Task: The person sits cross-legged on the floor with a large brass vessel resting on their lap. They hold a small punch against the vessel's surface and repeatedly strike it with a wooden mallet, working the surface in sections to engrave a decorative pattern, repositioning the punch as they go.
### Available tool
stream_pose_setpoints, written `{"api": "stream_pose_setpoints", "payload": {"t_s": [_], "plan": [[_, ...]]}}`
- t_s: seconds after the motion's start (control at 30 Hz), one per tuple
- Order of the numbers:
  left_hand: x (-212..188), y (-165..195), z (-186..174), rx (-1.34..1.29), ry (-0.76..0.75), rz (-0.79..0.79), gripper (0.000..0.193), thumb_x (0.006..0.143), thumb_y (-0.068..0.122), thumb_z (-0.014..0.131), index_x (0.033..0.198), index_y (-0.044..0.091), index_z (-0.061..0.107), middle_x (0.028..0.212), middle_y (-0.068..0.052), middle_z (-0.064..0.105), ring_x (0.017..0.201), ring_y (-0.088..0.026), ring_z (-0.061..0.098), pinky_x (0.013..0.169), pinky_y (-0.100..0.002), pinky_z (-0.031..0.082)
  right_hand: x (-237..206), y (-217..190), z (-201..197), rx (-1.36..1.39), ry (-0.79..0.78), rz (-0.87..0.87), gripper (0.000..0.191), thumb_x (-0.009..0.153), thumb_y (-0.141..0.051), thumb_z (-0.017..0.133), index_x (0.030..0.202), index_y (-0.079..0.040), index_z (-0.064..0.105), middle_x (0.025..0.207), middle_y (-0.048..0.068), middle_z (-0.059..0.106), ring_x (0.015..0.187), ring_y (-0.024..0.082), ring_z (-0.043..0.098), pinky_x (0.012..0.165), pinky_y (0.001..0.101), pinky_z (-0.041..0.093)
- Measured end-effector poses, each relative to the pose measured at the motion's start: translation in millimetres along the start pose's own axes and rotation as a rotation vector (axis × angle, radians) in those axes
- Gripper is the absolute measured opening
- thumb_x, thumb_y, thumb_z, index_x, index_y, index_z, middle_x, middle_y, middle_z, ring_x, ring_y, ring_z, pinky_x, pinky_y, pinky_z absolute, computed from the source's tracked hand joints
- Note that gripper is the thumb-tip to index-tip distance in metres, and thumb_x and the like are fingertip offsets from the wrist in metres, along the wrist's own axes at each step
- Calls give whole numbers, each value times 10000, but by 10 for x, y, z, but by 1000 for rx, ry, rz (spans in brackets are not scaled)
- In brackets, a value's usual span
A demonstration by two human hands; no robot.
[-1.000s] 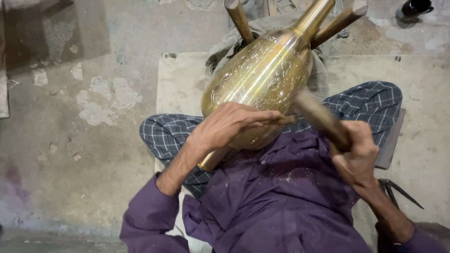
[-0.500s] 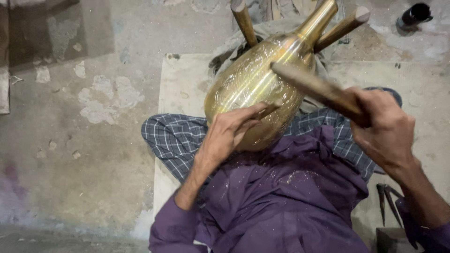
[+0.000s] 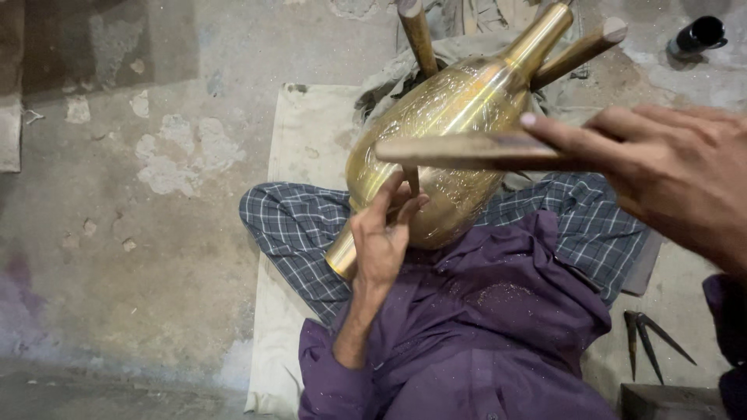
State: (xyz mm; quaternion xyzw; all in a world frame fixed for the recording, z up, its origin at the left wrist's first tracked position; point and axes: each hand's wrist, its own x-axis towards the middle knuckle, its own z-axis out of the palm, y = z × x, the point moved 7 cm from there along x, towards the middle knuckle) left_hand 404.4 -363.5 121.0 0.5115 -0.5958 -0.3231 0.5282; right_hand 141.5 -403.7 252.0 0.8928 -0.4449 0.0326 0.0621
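The engraved brass vase (image 3: 443, 140), probably rigid, weighty and slick, is best steadied at its belly, where the left hand (image 3: 381, 237) pinches a thin punch (image 3: 411, 180) at six o'clock, while the right hand (image 3: 661, 175) clasps a wooden mallet (image 3: 459, 149).

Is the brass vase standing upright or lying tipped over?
Tipped. The brass vase lies slanted across the lap, its neck propped between two wooden sticks, with the left hand against its belly.

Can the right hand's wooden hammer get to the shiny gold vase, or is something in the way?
Probably yes. The right hand holds the wooden hammer just above the vase; only the left hand with its small tool is close.
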Motion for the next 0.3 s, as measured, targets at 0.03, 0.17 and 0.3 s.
{"api": "stream_pose_setpoints", "payload": {"t_s": [0.03, 0.17, 0.3], "plan": [[30, -9, -79, -7, 15, -11, 500, 983, -1, 710, 1453, 89, 567, 1092, -125, 799, 1006, -216, 805, 883, -338, 685, 110, -72, -21, -176, -37, -13, 503, 1011, -185, 667, 1483, -283, 524, 1008, 8, 739, 735, 118, 693, 680, 276, 615], [100, -151, -451, -87, 79, -85, 518, 990, -9, 702, 1471, 71, 530, 1064, -121, 795, 1011, -198, 795, 882, -325, 668, 548, -281, -131, -204, -164, 164, 659, 996, -220, 649, 1612, -242, 418, 979, 19, 731, 703, 126, 682, 645, 263, 611], [323, -217, -916, -68, 106, -37, 477, 1027, 23, 679, 1477, 104, 543, 1085, -116, 802, 1033, -208, 799, 935, -337, 661, 1114, -835, -347, -538, -95, -120, 733, 970, -133, 648, 1578, -396, 335, 1010, -66, 754, 709, 79, 688, 664, 259, 612]]}}
